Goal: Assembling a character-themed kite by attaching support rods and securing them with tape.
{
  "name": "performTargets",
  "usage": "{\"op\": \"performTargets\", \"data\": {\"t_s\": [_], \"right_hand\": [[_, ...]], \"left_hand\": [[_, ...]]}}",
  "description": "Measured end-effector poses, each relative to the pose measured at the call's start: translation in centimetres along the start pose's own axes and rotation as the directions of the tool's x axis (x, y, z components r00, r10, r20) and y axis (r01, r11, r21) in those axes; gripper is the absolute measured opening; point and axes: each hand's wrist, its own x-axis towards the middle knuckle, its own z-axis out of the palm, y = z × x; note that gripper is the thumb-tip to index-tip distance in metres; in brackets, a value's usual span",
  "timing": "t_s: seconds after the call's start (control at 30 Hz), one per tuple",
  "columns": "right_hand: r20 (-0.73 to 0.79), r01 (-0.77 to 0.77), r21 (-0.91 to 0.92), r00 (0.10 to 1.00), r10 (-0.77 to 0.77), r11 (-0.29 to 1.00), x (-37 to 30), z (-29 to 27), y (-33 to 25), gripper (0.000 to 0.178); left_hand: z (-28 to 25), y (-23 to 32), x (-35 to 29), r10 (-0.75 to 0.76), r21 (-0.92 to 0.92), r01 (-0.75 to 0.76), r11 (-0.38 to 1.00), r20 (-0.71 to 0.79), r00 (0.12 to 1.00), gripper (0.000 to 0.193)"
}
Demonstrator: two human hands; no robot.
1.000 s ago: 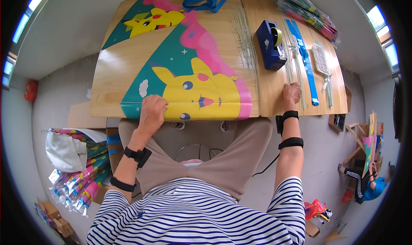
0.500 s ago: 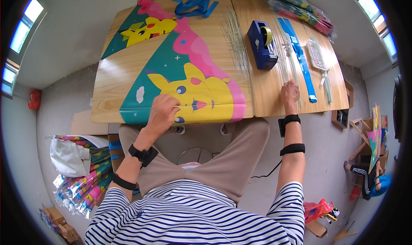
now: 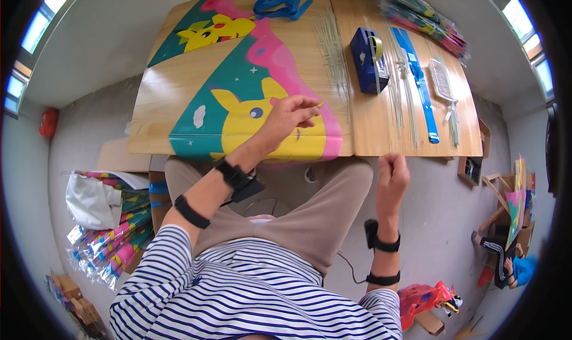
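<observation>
A large printed sheet (image 3: pixel 208 134) in green, pink and yellow, with a cartoon face, lies along the table's near edge. Over its right half reaches my left hand (image 3: pixel 289 122), fingers stretched toward the right and apart; I see nothing held in them. My right hand (image 3: pixel 393 176) is raised just off the near table edge, fingers closed together; whatever they may hold is too small or hidden. Beyond that hand lie thin pale rods (image 3: pixel 396 96) on the table. A blue tape dispenser (image 3: pixel 368 60) with a yellowish roll stands left of the rods.
A second printed sheet (image 3: pixel 179 45) lies at the far left, beside blue ribbon (image 3: pixel 280 3). More blue ribbon (image 3: pixel 426 102) and a clear plastic box (image 3: pixel 441 81) are on the right. Wrapped packs (image 3: pixel 426 21) are stacked far right. Another person (image 3: pixel 518 271) sits at the right.
My left hand has moved right and up across the sheet, its fingers opening out. My right hand has come from the rods back toward me, off the table edge.
</observation>
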Motion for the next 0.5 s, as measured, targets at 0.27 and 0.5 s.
{"op": "performTargets", "data": {"t_s": [0.27, 0.5], "right_hand": [[0.236, 0.071, 0.164, 0.966, -0.109, 0.984, -6.6, 1.1, -3.2, 0.014], [0.246, 0.054, 0.178, 0.964, -0.097, 0.983, -6.4, 2.0, -3.7, 0.014]], "left_hand": [[-0.5, 1.3, 2.4, 0.018, -0.616, -0.007, 0.788, 0.011, 1.0, 0.023], [-1.1, 0.7, 1.5, 0.018, -0.621, -0.013, 0.783, 0.002, 1.0, 0.011]]}}
